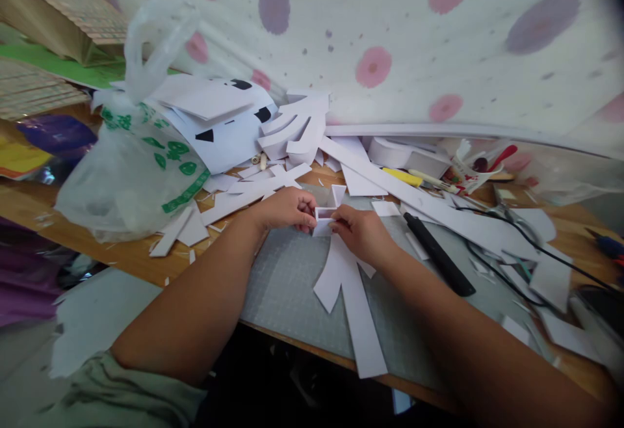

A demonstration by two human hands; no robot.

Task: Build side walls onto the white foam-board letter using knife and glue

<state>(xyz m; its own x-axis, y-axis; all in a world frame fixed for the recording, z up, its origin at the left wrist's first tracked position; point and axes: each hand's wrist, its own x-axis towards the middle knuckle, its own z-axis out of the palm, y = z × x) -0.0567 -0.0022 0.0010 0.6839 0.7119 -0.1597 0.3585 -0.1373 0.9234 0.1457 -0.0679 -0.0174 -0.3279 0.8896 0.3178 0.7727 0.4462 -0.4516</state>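
Observation:
Between my two hands, above the grey-green cutting mat [283, 281], is a small open box shape of white foam board [322, 227]. My left hand [298, 210] pinches its left side with thumb and fingers. On the right edge, my right hand [359, 229] grips it between thumb and forefinger. A small folded white piece [338, 194] stands just behind the box. Below my right hand, a forked white strip [358, 317] lies across the mat and over its front edge. The black stick-shaped tool [439, 255] rests to the right of my right hand.
A tied plastic bag [131, 161] stands at the left. White offcuts [263, 190] and a long white strip [404, 187] cover the back. A black cable [517, 226] runs along the right, near a cup with a red spoon [502, 157]. A flowered curtain [331, 38] hangs behind.

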